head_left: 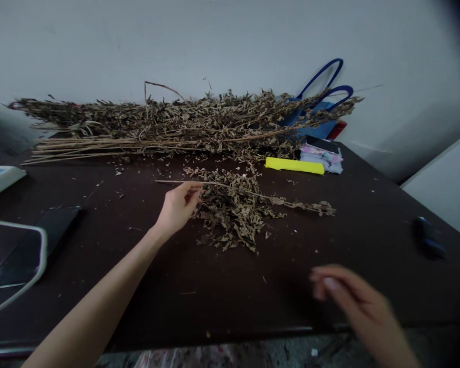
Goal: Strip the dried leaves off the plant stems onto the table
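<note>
A thin dry brown stem [253, 194], bare and straw-like at its near end and crusted with shrivelled leaves towards its tip, is laid almost level across the middle of the dark matte tabletop [222, 291]. It is pinched at its bare end by the left hand [178, 207], with the thumb and fingertips closed together on it and the remaining fingers curled in. Directly beneath the stem, a loose heap of crumbled dry leaves [233, 220] is spread, flaky and grey-brown, with small crumbs scattered around it.

The right hand [352, 296] is held low near the front edge of the table, well apart from the heap. It is blurred, so whether it is slack or curled closed cannot be told; nothing is seen in it.

Behind the heap, a long bundle of dried leafy stalks [168, 125] is stacked along the wall, with its bare woody ends pointing left. At its right end, a flat yellow bar [294, 165] is seen just beside a folded pale cloth [324, 157], and a blue bag with 2 looped handles [322, 82] stands behind. A flat black phone [57, 225] lies at the left.
</note>
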{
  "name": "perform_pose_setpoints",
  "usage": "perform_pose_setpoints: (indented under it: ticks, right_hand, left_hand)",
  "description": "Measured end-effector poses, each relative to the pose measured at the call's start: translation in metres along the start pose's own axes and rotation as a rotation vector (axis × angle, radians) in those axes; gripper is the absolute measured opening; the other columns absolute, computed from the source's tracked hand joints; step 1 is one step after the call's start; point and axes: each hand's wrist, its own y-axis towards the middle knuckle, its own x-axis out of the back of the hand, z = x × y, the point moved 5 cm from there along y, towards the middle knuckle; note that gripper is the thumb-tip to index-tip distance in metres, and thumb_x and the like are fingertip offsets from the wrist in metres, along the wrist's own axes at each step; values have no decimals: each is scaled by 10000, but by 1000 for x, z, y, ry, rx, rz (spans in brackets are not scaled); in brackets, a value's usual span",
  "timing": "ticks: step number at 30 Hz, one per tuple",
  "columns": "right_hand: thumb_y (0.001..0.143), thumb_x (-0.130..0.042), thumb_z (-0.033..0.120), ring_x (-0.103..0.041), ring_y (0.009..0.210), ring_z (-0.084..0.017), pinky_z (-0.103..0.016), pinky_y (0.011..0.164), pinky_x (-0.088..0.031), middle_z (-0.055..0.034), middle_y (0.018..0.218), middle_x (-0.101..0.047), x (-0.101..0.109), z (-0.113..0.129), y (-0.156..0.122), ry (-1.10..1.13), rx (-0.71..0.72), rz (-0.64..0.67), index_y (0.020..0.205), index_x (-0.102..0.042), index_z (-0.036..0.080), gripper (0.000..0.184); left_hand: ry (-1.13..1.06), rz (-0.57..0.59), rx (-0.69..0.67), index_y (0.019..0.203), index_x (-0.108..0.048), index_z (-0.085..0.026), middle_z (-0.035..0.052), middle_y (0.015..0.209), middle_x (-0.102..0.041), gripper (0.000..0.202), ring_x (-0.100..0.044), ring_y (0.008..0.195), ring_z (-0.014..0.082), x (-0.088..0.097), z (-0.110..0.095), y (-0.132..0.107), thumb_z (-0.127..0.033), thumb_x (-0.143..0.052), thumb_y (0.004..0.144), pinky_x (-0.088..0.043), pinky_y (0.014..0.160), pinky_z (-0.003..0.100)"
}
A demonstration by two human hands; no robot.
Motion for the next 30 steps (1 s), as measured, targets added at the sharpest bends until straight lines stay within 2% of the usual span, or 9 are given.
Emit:
perform_pose_setpoints:
  ticks: [2, 4, 7, 10, 14, 16, 20, 24, 30]
  right_hand:
    - [878, -491, 217, -633, 689, -130, -222, 630, -517, -54, 855, -646, -68, 22, 5, 280, -34, 513, 973, -639, 215, 175]
    - [869, -514, 218, -631, 797, -121, -215, 742, -495, -49, 895, -651, -123, 55, 3, 488, 77, 890, 988, -647, 183, 182]
    - [859, -522, 188, -601, 934, -118, -212, 842, -455, -58, 977, -646, -170, 89, 11, 631, 293, 1106, 1015, -638, 147, 198]
    - [842, -509, 130, -528, 1074, -136, -272, 951, -396, -85, 1153, -567, -180, 94, 49, 508, 314, 811, 1036, -616, 153, 223]
    - [868, -466, 142, -496, 1107, -141, -334, 969, -389, -50, 1175, -559, -148, 89, 109, 311, 448, 487, 1102, -571, 220, 268]
    - [880, -456, 166, -521, 1055, -156, -359, 931, -411, -37, 1114, -586, -121, 68, 138, 160, 460, 287, 1068, -585, 239, 239]
    - [864, -475, 202, -548, 848, -194, -356, 766, -446, -51, 893, -607, -73, -12, 173, -267, 293, -27, 915, -627, 198, 161]
    - [834, -523, 229, -502, 799, -224, -365, 748, -414, -64, 812, -600, -65, -71, 178, -590, 248, 53, 847, -648, 180, 135]
    - [820, -564, 219, -460, 855, -232, -324, 709, -382, -70, 836, -590, -94, -76, 171, -690, 267, 193, 856, -652, 180, 102]
  left_hand:
    - [-10, -10, 2, 1071, -579, -138, 100, 952, -693, 289, -661, 719, 145, 0, 1, 0, -201, -470, 811, -530, 702, 289]
    - [-10, -6, -8, 1050, -590, -138, 97, 944, -693, 278, -661, 728, 153, -1, 1, -1, -193, -475, 803, -530, 696, 288]
    - [15, 9, -27, 1038, -600, -140, 100, 939, -696, 271, -662, 768, 167, -3, -3, -2, -189, -484, 798, -528, 687, 278]
    - [21, 1, -21, 1034, -599, -140, 99, 938, -695, 261, -662, 789, 166, -1, -4, -2, -193, -482, 806, -522, 702, 272]
    - [-8, -9, 2, 1056, -582, -144, 94, 952, -691, 266, -658, 800, 154, 2, -3, -1, -204, -472, 822, -510, 738, 275]
    - [-10, -1, 17, 1057, -581, -140, 101, 958, -689, 269, -657, 798, 158, 2, -2, -1, -215, -479, 820, -508, 725, 272]
    - [-56, 34, 76, 1038, -587, -147, 97, 931, -689, 257, -658, 738, 152, -5, -3, -4, -230, -481, 820, -506, 682, 262]
    - [-142, 95, 124, 1010, -602, -162, 83, 899, -691, 236, -651, 702, 142, -13, -7, -7, -240, -481, 823, -500, 666, 256]
    - [-163, 160, 159, 1011, -602, -163, 78, 906, -684, 244, -636, 683, 134, -20, -8, -11, -271, -462, 842, -498, 644, 256]
